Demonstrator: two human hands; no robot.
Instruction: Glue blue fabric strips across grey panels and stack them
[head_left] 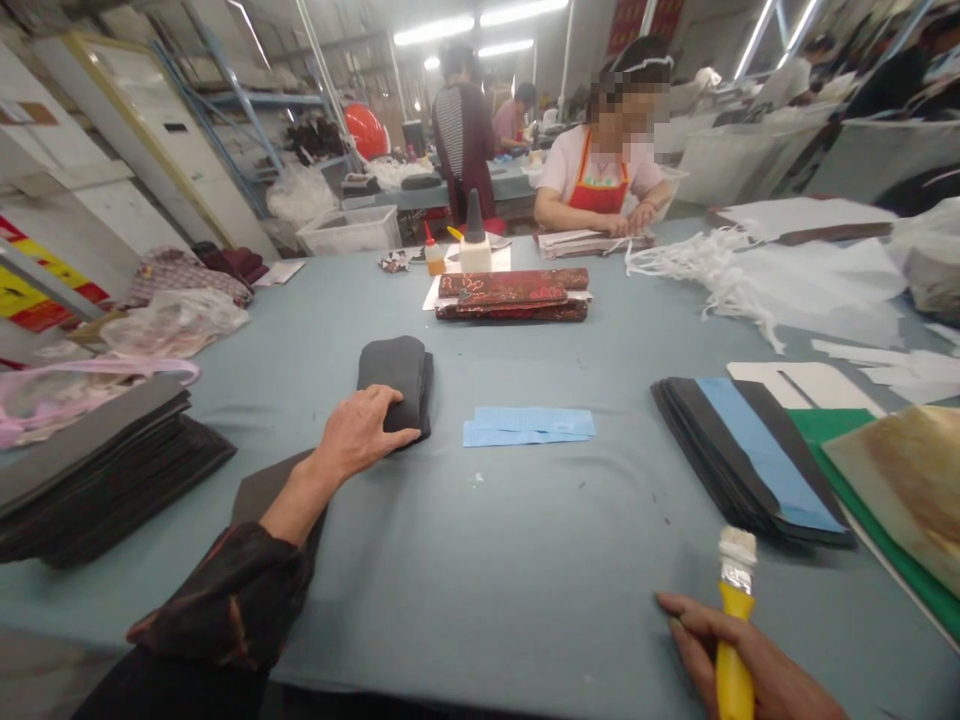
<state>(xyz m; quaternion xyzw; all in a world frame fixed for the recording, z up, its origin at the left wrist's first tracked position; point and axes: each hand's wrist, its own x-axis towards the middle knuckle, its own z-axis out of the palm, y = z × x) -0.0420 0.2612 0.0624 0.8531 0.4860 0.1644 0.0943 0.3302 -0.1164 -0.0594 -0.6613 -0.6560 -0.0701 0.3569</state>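
My left hand (358, 432) rests on the near end of a folded dark grey fabric bundle (401, 375), fingers curled over its edge. A flat dark grey piece (259, 490) lies under my forearm. My right hand (739, 655) is closed round the yellow handle of a paintbrush (735, 600), bristles pointing up, near the table's front edge. Light blue paper strips (529, 425) lie just right of the bundle. A stack of black sheets (739, 465) with a blue strip on top lies to the right.
A stack of dark sheets (97, 480) sits at left. Red patterned boxes (514, 295) and glue bottles (474, 240) stand mid-table. A seated person in a red apron (600, 185) works at the far side. White ribbons and tissue (780, 280) spread at right, green mat (825, 430) nearby.
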